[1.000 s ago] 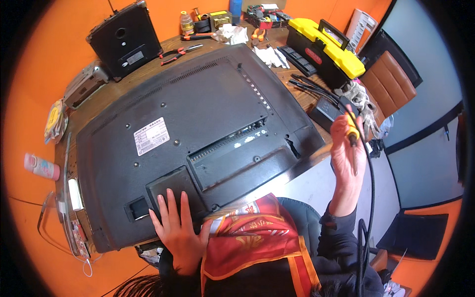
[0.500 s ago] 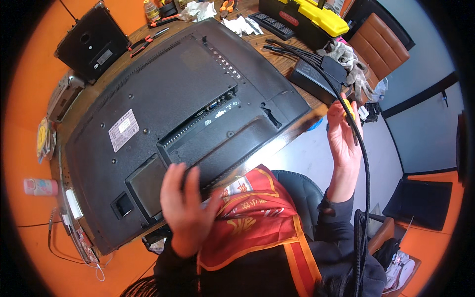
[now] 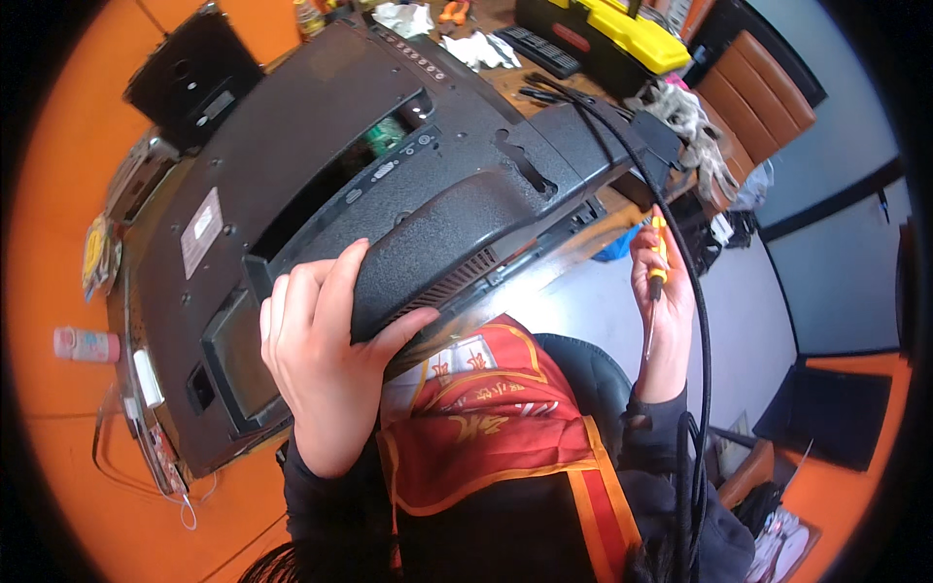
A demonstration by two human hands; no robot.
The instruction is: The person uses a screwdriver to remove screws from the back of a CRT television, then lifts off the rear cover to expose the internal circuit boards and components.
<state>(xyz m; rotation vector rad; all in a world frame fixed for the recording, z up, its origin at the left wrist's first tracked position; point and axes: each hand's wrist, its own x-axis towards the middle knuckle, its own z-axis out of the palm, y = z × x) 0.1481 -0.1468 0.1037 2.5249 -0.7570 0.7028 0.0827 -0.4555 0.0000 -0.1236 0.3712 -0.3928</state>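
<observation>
The black back cover (image 3: 457,209) of a flat-screen TV is raised along its near edge. My left hand (image 3: 326,364) grips that edge, fingers on top and thumb at the vented underside. Through the long port slot shows a bit of green circuit board (image 3: 386,138). Off to the right, my right hand (image 3: 666,277) is closed round a yellow screwdriver (image 3: 659,260), its shaft pointing down toward my wrist. A thick black cable (image 3: 692,291) hangs in front of that hand.
Behind the cover stands a black and yellow toolbox (image 3: 622,39), beside a dark tray (image 3: 537,51). Work gloves (image 3: 695,131) lie at the right table edge. A black speaker-like box (image 3: 194,83) stands far left. A brown chair (image 3: 758,97) is at the right.
My left hand has gone from hovering over the TV to gripping its back cover, whose near edge has risen. My right hand has lowered slightly with the screwdriver, which now shows fully.
</observation>
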